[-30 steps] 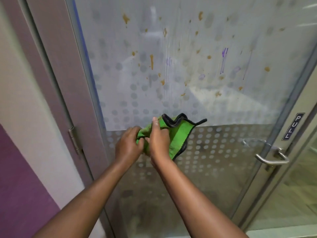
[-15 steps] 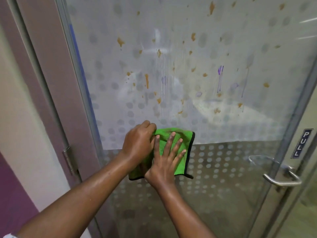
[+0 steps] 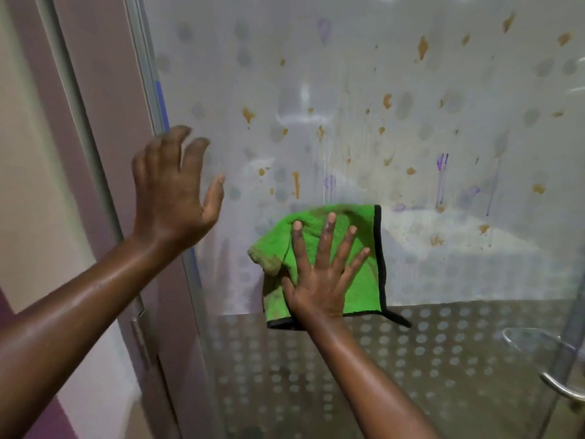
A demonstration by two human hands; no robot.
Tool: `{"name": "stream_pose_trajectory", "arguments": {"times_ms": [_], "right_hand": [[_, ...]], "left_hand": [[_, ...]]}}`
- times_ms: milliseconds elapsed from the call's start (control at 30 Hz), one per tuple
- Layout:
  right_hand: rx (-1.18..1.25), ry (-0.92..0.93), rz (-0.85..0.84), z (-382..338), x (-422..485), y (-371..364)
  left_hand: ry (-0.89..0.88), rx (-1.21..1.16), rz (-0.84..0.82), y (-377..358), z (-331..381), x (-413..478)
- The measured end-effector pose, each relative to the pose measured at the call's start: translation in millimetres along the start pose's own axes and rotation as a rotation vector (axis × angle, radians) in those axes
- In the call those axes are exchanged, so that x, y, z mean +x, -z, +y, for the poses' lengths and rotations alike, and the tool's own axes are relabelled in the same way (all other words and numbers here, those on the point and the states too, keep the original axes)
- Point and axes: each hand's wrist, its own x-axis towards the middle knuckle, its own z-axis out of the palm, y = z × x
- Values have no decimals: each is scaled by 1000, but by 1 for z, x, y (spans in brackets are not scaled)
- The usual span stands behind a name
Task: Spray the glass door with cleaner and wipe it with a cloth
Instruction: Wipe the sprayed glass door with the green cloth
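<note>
Head view: right hand (image 3: 319, 280) is pressing flat, fingers spread, on the green cloth (image 3: 357, 267) against the glass door (image 3: 411, 122), just above the dotted band. Left hand (image 3: 174, 191) is hovering empty, fingers loosely parted, near the door's hinge edge. Orange and purple spatters are dotting the glass above.

The right hand (image 3: 319, 280) presses a green cloth (image 3: 357, 248) flat against the stained glass door (image 3: 411, 106); the left hand (image 3: 174, 191) hangs empty.
</note>
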Motion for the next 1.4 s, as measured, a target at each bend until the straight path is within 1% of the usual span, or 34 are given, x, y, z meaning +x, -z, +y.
{"name": "stream_pose_trajectory", "arguments": {"times_ms": [200,300,367,433,500,567,667,833,933,1033,1133,1233,1300,1400], "right_hand": [[64,113,168,-20,92,33],[132,198,210,-16,85,28],[126,317,164,-2,50,16],[55,426,80,20,5,3],[-14,488,15,40,-26,-4],[-18,524,-5,50,-27,-1],[18,525,49,38,19,18],[80,324,258,-24,147,61],[98,259,298,-51,176,68],[85,280,270,-49,150,54],[80,353,180,-35,82,28],[15,400,82,-21,20,3],[-16,400,56,-18,7,-2],[1,432,67,-26,35,10]], "left_hand": [[4,3,56,-28,-27,22],[10,-18,103,-43,-25,19],[8,-21,128,-50,-26,17],[-10,-15,155,-54,-28,15],[-22,-15,172,-55,-30,15],[-17,-20,179,-56,-31,15],[-22,-25,191,-54,-31,15],[-28,-46,200,-51,-30,16],[-15,-97,201,-50,-32,17],[-17,-129,208,-47,-32,17],[-20,-149,217,-46,-31,17],[-19,-140,214,-48,-31,16],[-24,-141,204,-50,-32,16],[-13,-146,185,-47,-30,16]]}}
